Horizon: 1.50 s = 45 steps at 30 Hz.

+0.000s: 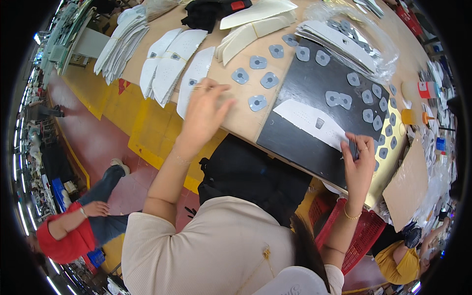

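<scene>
On a black board (302,142) lies a white curved panel (305,114) with small holes and a grey patch at its middle. My right hand (361,160) is at the panel's right tip, thumb and fingers bent together. Between them a dark spot shows; whether it is a held thing or the board, I cannot tell. My left hand (206,105) hovers over the table's near edge, fingers loosely apart and nothing in them. Closest to it is another white panel (197,73) with a grey patch. Several grey-blue rounded patches (269,80) with dark centres lie on table and board.
Banded stacks of white panels (169,64) and cream panels (255,32) stand farther back. A plastic bag (383,54) holds more patches. At the right are a yellow bottle (415,117) and a gold sheet (388,162). A red crate (356,236) sits below; other people are nearby.
</scene>
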Motion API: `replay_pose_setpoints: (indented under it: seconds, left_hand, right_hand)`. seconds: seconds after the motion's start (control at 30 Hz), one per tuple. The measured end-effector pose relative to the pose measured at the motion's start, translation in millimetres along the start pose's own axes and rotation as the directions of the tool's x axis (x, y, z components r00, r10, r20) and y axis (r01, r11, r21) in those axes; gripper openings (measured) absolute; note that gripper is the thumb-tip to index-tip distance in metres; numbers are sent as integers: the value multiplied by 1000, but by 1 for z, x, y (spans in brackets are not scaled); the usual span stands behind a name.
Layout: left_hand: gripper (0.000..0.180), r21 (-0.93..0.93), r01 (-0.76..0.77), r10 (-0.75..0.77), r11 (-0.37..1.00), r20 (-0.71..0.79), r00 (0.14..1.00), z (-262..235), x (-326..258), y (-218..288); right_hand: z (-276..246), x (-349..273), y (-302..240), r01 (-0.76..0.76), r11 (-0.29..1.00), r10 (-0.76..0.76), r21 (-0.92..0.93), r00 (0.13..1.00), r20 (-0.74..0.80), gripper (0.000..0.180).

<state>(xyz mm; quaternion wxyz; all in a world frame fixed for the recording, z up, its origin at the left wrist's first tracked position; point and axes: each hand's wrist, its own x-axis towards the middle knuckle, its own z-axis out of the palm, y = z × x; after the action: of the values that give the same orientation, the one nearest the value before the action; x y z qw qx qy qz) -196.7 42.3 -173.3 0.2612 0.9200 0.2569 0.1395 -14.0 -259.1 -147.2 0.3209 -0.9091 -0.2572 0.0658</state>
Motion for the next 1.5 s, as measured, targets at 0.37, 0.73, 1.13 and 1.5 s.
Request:
replay_pose_setpoints:
  seconds: [0.37,0.73,1.13,1.5]
  left_hand:
    - [27,-144,54,-33,988,143,989,44,13,26]
    - [25,-549,-116,404,828,440,802,26,37,76]
    - [31,-447,-318,501,836,386,774,76,39,115]
    - [46,-295,-580,651,759,311,693,79,25,103]
  right_hand:
    - [17,-1,4,-174,976,176,-133,984,0,43]
    - [-23,-11,11,-209,956,211,205,977,9,21]
    - [-103,-65,-8,-242,947,253,212,967,-25,9]
    - [-90,-60,-20,230,765,-553,601,713,431,18]
